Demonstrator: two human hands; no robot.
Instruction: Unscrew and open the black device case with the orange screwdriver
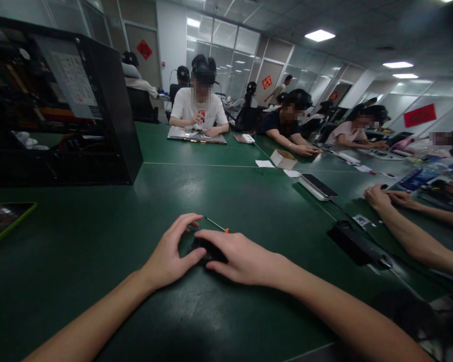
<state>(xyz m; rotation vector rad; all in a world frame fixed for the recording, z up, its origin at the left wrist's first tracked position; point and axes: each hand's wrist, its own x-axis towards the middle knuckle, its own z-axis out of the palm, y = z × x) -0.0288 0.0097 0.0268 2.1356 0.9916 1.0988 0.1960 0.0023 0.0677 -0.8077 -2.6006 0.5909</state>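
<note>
My left hand [170, 253] and my right hand [237, 255] rest together on the green table [98, 261]. Both close around a small black object [207, 250] that lies between them, mostly hidden under my right fingers. My left thumb and forefinger curve round its left side. My right fingers lie over its top. A thin screwdriver with an orange handle [217, 225] lies on the table just beyond my fingertips, untouched.
A black open computer case [60, 100] stands at the far left. A green-edged tablet [3, 221] lies at the left edge. A co-worker's forearms [407, 226] reach in from the right, near a black power brick [357, 245] and a white power strip [317, 187]. Several people sit opposite.
</note>
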